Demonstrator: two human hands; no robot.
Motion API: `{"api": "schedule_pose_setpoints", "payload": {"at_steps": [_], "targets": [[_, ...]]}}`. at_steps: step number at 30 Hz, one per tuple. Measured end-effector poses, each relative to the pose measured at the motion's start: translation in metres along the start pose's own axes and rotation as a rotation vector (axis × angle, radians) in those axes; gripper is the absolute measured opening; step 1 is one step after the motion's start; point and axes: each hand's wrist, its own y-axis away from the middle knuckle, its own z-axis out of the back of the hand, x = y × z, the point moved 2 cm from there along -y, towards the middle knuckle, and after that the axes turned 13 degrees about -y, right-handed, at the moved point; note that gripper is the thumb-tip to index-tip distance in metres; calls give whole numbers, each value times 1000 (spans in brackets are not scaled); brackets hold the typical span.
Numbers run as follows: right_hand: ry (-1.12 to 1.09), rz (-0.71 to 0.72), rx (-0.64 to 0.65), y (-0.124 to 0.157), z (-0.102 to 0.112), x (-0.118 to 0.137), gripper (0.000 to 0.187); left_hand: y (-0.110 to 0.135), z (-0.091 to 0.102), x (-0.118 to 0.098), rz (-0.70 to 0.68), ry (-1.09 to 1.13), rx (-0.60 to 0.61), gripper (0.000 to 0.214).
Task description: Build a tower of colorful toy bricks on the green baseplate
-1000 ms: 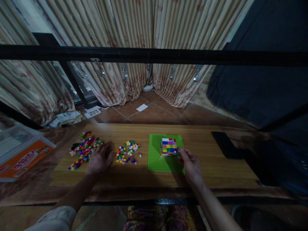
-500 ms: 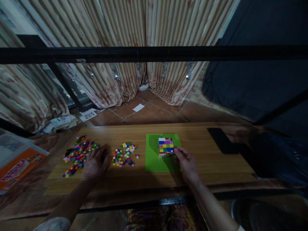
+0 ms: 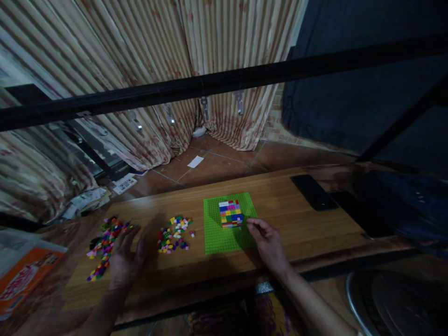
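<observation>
A block of small multicoloured building bricks (image 3: 230, 214) stands on a green studded baseplate (image 3: 213, 242). Just right of it, over the plate's right edge, is my right hand (image 3: 268, 243). Its thumb and fingertips are pinched together, apart from the block; whether a tiny brick is between them I cannot make out. My left hand (image 3: 125, 261) lies at the right edge of a large pile of loose bricks (image 3: 107, 242), fingers apart, covering part of it. Between the left hand and the plate is a smaller scatter of loose bricks (image 3: 180, 226).
A black phone (image 3: 313, 191) lies on the wooden tabletop (image 3: 276, 200), with another dark flat object (image 3: 360, 214) right of it. A clear box with an orange label (image 3: 30, 280) stands at the far left. A black bar (image 3: 224, 80) crosses beyond the table.
My right hand has drawn back from the brick block, leaving a gap. My left hand stays by the large pile, its fingers spread more. The camera view has tilted and shifted.
</observation>
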Motion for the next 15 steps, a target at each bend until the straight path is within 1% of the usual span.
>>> {"api": "schedule_pose_setpoints", "payload": {"at_steps": [2,5,7,8,9,10,12,15], "targets": [[10,27,6,0,2,2,30,-1,12,-34,-39,36,-32,31],[9,42,1,-1,2,4,30,7,20,-106,-153,169,-1,30],[24,51,14,-2,2,4,30,14,18,-157,-263,263,1,31],[36,57,22,-2,2,4,29,17,15,-179,-324,282,7,33],[49,64,30,-2,3,3,29,18,10,-198,-345,289,3,32],[61,71,37,-1,5,3,28,17,5,-213,-353,289,2,30],[69,74,49,0,11,1,26,14,-5,-233,-347,288,-27,25],[56,53,53,4,22,-2,25,6,-19,-244,-364,287,-37,20]]}}
